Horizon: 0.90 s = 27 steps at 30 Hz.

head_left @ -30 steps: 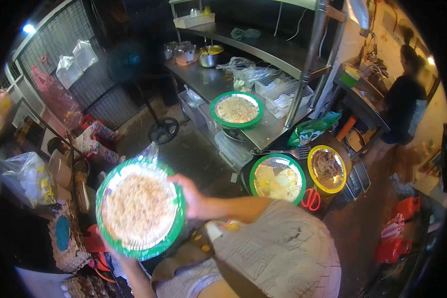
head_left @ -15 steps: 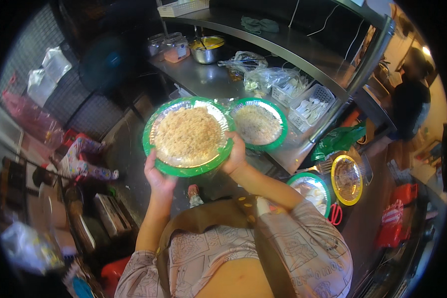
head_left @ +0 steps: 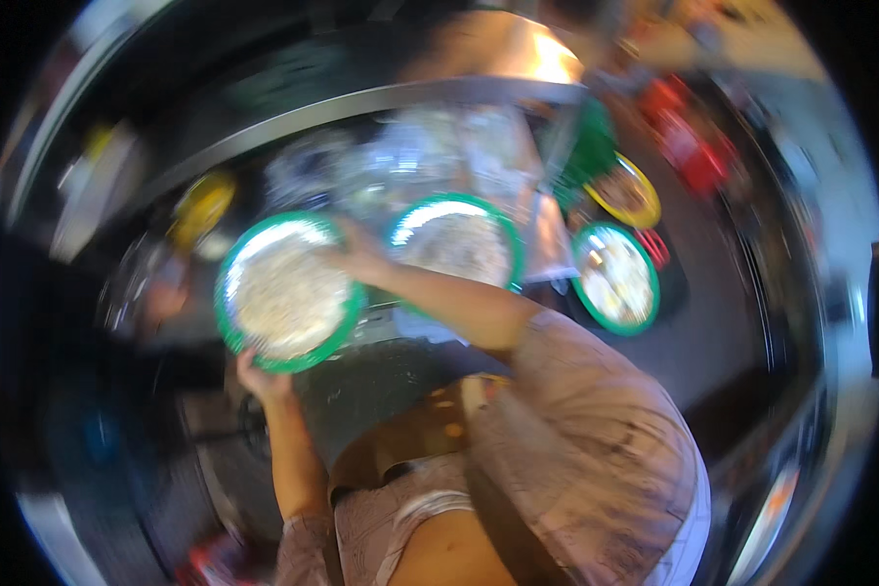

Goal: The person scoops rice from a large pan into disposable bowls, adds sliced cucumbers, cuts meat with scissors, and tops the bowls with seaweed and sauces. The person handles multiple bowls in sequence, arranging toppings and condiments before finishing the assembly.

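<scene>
A round foil-lined plate with a green rim, heaped with pale grainy food, is held between my two hands. My left hand is closed on its lower edge. My right hand grips the right edge, its fingers blurred by motion. Just right of it lies a second green-rimmed plate of similar food on the metal counter, partly behind my right forearm. Whether the held plate touches the counter, I cannot tell.
Farther right are a green-rimmed plate with white food, a yellow-rimmed plate and red-handled scissors. Clear plastic bags lie behind the plates, below a metal shelf edge. A yellow bowl stands at the back left.
My view has swung to the right and is blurred. The held plate has come over to the counter side, left of the second plate, still in both hands.
</scene>
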### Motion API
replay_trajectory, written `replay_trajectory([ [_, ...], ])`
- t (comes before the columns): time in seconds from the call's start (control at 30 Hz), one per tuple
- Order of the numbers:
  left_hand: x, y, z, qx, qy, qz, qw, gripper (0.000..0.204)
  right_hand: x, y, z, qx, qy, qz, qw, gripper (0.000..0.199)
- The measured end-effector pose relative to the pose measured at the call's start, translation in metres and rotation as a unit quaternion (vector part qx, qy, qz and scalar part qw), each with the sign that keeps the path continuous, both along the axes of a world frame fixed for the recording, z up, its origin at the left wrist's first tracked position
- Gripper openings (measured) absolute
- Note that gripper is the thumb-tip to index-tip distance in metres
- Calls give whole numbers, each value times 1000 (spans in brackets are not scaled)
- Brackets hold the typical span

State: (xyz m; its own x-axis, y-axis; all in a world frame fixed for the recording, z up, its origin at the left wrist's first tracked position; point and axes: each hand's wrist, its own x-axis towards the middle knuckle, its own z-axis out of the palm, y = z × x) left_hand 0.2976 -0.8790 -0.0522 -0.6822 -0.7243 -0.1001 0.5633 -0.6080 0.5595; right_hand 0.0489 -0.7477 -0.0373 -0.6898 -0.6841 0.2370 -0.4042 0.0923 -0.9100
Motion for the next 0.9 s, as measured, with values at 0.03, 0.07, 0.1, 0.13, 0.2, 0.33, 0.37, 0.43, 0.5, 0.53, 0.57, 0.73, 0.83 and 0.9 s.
replay_trajectory([
  [0.03,0,-18,-7,17,-12,-10,1000,61,-1,-14,2,47,-112,-23,992,65],
  [0.07,-3,-28,-14,12,-25,-8,1000,61,-1,-18,8,10,-248,15,969,58],
  [0.1,-24,-33,-13,1,-33,-18,999,61,-20,-28,-19,-6,-259,-29,965,52],
  [0.13,-24,-47,-22,23,-40,-32,998,60,-18,-28,-12,14,-308,-19,951,51],
  [0.2,-40,-66,-41,40,-84,-21,995,57,-26,-36,-22,124,-260,4,958,55],
  [0.33,-57,-136,-43,-15,-153,-186,971,53,-31,-34,0,285,-338,47,896,67],
  [0.37,-60,-135,-44,-36,-203,-169,964,52,-32,-26,15,320,-382,51,866,70],
  [0.43,-64,-132,-38,-84,-301,-130,941,50,-39,-12,33,390,-305,87,864,72],
  [0.5,-51,-151,-35,-108,-368,-161,909,50,-43,-9,58,420,-86,130,894,66],
  [0.53,-55,-149,-25,-132,-430,-154,880,49,-48,-2,69,423,0,119,898,62],
  [0.57,-53,-150,-15,-148,-486,-134,851,48,-49,11,88,407,45,89,908,56],
  [0.73,-107,-120,75,-621,-456,20,637,34,-67,90,194,5,175,-72,982,38],
  [0.83,-163,-14,213,-651,-258,22,713,30,-102,111,258,-327,263,-178,890,34],
  [0.9,-196,48,289,-718,-162,73,672,26,-119,137,311,-395,270,-230,847,40],
])
